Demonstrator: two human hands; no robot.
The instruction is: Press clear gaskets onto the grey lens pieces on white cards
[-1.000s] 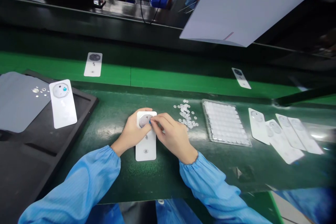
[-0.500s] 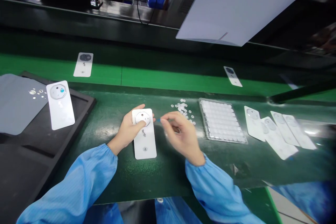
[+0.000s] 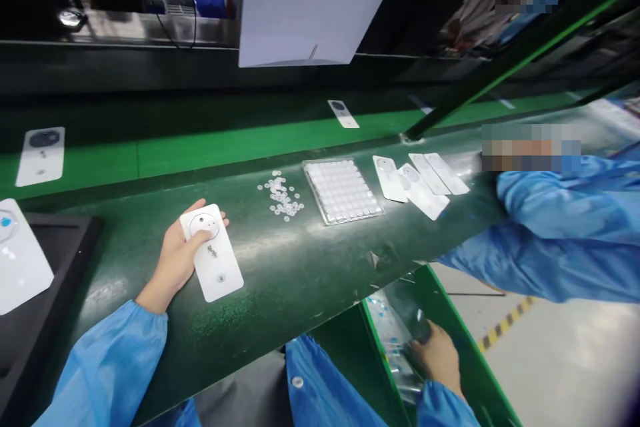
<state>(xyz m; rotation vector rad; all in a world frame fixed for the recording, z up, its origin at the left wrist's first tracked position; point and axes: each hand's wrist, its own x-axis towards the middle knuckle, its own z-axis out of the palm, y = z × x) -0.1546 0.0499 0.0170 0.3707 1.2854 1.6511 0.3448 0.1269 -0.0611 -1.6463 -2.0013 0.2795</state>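
Observation:
My left hand (image 3: 180, 250) grips a white phone back cover (image 3: 219, 265) over the bench, thumb across the round camera area printed at its top. My right hand (image 3: 437, 353) is down in a green bin (image 3: 487, 380) below the bench's front edge. Its fingers are blurred and partly turned from view, so I cannot tell whether they hold anything. Beside them in the bin lie clear plastic film pieces (image 3: 387, 327) with small blue tabs. Small clear rings (image 3: 283, 197) lie in a loose pile on the bench, right of the held cover.
A clear tray (image 3: 345, 190) of white pieces stands right of the rings. Several white covers (image 3: 425, 193) lie beyond it. Another cover (image 3: 23, 267) rests on a black tray (image 3: 75, 233) at left. Blue sleeves of a co-worker (image 3: 570, 213) are at right.
My right hand has left the held cover and moved down right into the bin. The view has swung to the right. The left hand keeps its hold on the cover.

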